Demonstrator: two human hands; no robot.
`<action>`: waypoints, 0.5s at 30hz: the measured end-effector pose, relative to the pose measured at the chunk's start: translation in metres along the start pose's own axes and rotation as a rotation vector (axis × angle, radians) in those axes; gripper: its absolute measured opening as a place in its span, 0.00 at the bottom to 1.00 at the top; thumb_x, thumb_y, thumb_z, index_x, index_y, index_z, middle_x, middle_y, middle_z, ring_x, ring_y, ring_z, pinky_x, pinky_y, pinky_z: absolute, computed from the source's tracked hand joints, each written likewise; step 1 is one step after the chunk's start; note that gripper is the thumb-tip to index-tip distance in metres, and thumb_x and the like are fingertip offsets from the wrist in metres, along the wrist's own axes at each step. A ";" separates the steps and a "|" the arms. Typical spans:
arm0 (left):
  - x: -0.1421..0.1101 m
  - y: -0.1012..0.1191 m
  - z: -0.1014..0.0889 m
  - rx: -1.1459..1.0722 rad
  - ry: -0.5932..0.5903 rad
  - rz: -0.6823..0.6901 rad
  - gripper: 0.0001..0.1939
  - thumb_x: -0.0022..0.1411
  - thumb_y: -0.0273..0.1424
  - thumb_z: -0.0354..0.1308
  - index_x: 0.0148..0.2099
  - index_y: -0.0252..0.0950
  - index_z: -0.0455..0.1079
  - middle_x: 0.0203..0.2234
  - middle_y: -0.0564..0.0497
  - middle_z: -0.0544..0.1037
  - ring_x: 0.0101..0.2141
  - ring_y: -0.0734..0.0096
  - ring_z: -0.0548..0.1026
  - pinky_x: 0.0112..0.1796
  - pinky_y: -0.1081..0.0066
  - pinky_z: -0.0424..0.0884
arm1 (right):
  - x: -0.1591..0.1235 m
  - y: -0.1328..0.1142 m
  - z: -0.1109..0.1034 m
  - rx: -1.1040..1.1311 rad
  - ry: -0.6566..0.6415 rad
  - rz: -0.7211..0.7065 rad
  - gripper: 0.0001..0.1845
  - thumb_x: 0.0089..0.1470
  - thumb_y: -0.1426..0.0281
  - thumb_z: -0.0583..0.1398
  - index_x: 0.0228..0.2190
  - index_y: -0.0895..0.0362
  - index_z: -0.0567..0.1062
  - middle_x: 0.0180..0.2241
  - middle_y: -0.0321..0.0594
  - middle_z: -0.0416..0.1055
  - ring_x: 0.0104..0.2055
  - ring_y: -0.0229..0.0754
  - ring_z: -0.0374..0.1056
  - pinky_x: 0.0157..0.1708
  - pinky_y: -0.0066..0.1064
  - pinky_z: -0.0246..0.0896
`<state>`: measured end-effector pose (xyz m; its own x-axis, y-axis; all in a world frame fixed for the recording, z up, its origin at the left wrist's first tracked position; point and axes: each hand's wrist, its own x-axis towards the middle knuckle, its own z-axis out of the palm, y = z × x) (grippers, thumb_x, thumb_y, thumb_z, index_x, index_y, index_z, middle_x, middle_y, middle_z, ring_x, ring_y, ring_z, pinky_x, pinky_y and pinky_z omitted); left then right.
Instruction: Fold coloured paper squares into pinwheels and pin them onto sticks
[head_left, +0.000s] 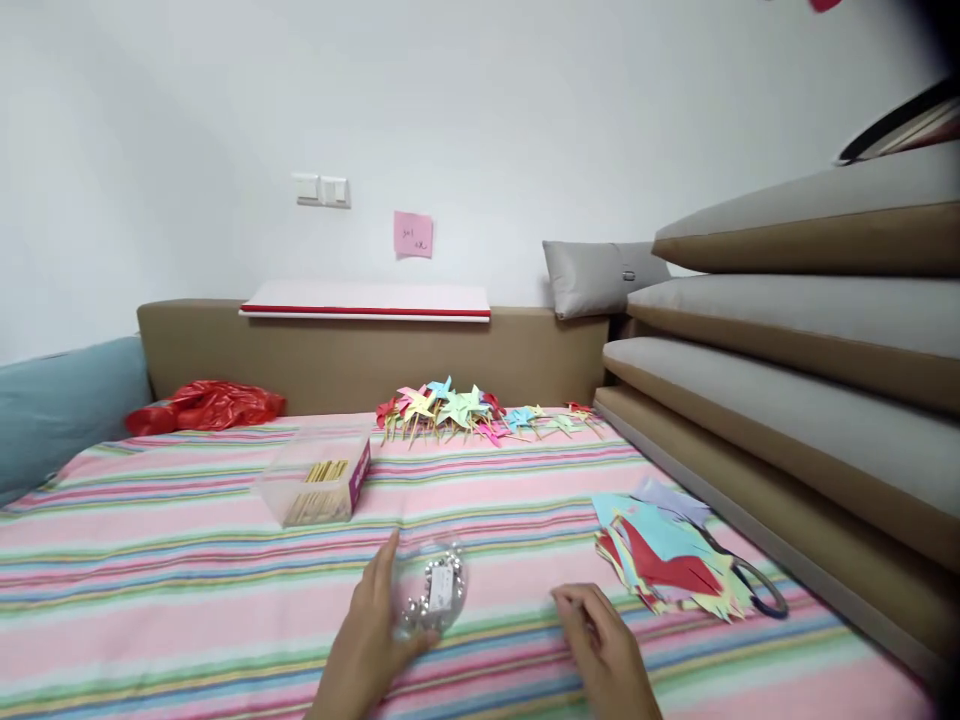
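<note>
My left hand [367,622] is curved round the left side of a clear plastic pack [437,632] of small shiny silver pieces, its thumb at the near edge and its fingers at the far left edge. A white label [442,588] shows on the pack, which rests on the striped cloth. To the right, my right hand [600,640] is closed over the cloth, thumb and fingertips together. Whatever it may hold is too small or hidden to make out.
Paper sheets [660,555] lie at right with scissors [759,588] beside them. A clear box [300,460] of wooden sticks stands left of centre. Several paper pinwheels [457,405] lie at the back, and a red plastic bag [210,405] at back left. Stacked cushions [795,400] border the right.
</note>
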<state>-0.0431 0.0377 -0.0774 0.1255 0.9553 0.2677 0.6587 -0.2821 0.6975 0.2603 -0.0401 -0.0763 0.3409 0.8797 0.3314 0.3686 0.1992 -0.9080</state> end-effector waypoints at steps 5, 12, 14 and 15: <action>0.056 0.035 -0.023 -0.191 0.047 -0.097 0.43 0.60 0.52 0.60 0.73 0.48 0.49 0.72 0.44 0.54 0.69 0.45 0.55 0.63 0.48 0.61 | 0.126 0.010 0.059 0.051 -0.068 0.061 0.20 0.58 0.51 0.61 0.35 0.54 0.78 0.40 0.44 0.77 0.45 0.49 0.73 0.47 0.38 0.68; 0.233 0.034 0.013 -0.183 0.205 -0.343 0.33 0.69 0.45 0.53 0.68 0.30 0.56 0.67 0.30 0.61 0.68 0.49 0.58 0.64 0.54 0.59 | 0.296 0.049 0.093 0.020 -0.014 0.281 0.17 0.65 0.60 0.61 0.49 0.58 0.74 0.48 0.43 0.74 0.44 0.44 0.74 0.44 0.42 0.73; 0.274 0.018 0.021 -0.125 0.314 -0.396 0.32 0.70 0.45 0.53 0.68 0.31 0.57 0.67 0.32 0.61 0.68 0.47 0.58 0.64 0.48 0.56 | 0.331 0.055 0.100 0.004 -0.016 0.299 0.16 0.66 0.60 0.60 0.50 0.57 0.74 0.49 0.44 0.74 0.46 0.45 0.74 0.45 0.42 0.73; 0.292 0.011 0.023 -0.097 0.361 -0.418 0.32 0.70 0.45 0.53 0.68 0.33 0.58 0.67 0.34 0.62 0.67 0.46 0.59 0.63 0.45 0.56 | 0.347 0.058 0.104 -0.003 -0.021 0.300 0.16 0.66 0.60 0.60 0.50 0.57 0.74 0.50 0.44 0.74 0.46 0.45 0.74 0.46 0.43 0.73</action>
<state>0.0176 0.3152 -0.0072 -0.4053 0.9012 0.1538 0.5247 0.0915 0.8463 0.3106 0.3215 -0.0409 0.4171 0.9079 0.0429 0.2563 -0.0722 -0.9639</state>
